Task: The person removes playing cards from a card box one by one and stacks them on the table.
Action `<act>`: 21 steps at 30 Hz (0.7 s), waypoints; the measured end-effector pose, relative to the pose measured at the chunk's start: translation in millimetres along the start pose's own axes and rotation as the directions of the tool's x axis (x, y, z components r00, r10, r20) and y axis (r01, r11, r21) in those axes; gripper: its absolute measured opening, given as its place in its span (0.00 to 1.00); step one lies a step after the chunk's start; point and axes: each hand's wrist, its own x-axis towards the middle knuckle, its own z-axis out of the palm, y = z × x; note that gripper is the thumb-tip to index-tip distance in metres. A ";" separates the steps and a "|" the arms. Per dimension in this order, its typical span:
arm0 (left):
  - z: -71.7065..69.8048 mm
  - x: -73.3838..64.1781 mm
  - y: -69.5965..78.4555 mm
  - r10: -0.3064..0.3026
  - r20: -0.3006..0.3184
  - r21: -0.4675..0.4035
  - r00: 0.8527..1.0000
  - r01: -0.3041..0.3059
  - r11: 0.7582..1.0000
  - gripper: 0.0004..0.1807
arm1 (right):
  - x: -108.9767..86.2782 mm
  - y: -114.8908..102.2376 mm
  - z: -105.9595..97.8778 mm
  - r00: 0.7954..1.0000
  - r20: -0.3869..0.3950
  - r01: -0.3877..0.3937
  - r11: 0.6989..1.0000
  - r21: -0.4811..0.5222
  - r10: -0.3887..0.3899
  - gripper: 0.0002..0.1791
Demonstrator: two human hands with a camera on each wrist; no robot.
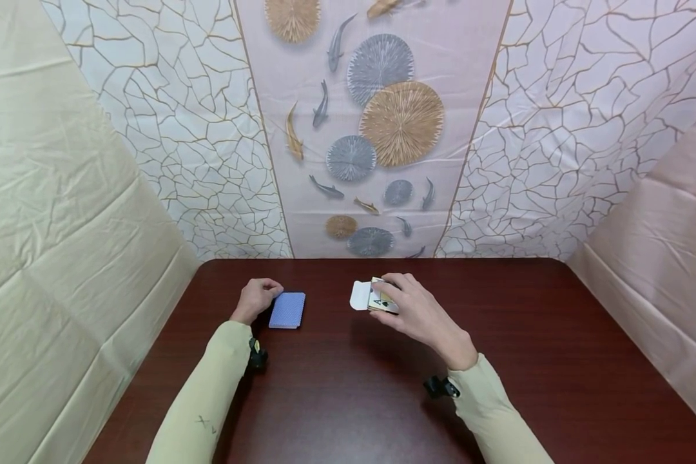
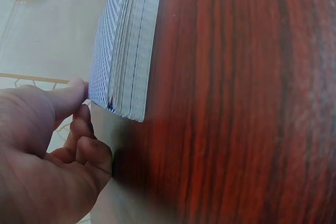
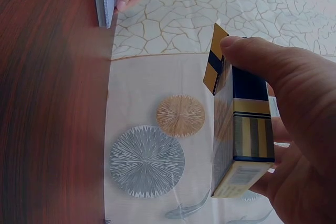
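A squared deck of blue-backed playing cards [image 1: 287, 310] lies face down on the table at left of centre. My left hand [image 1: 256, 299] is at its far left corner, thumb and fingertip pinching there; the left wrist view shows the thumb against the deck's corner [image 2: 126, 51] and the other fingers curled below. My right hand [image 1: 420, 309] grips a card box [image 3: 252, 124], dark blue and gold, held above the table. In the head view its white-lined flap [image 1: 359, 295] stands out open to the left, and an ace of spades face [image 1: 378, 301] shows beside my fingers.
A dark reddish-brown wooden table [image 1: 336, 399] spans the area under both hands. Behind it hangs a patterned cloth [image 1: 383, 193], with plain beige cloth [image 1: 64, 258] along the left and right sides. A black wrist camera [image 1: 441, 386] hangs below my right sleeve.
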 end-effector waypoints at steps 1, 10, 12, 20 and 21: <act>-1.2 -0.4 0.4 -0.001 0.002 0.001 1.000 0.001 1.000 0.12 | 0.0 0.1 0.3 1.000 0.002 0.000 1.000 0.001 0.000 0.25; -15.7 -1.2 23.1 0.077 -0.017 0.053 0.997 -0.076 0.996 0.14 | 0.0 2.2 0.7 1.000 0.001 0.011 1.000 -0.006 -0.011 0.25; -19.4 -1.8 29.7 0.096 -0.015 0.059 0.995 -0.095 0.994 0.14 | 0.2 1.7 0.6 1.000 0.002 0.011 1.000 -0.006 -0.011 0.25; -29.0 -6.2 48.3 0.163 0.000 0.020 0.987 -0.163 0.986 0.15 | 0.5 -1.1 2.8 1.000 0.008 0.017 1.000 0.004 -0.017 0.25; -29.3 -6.8 50.2 0.165 0.008 0.008 0.986 -0.165 0.986 0.15 | 0.7 -1.5 3.1 1.000 0.009 0.017 1.000 0.005 -0.018 0.25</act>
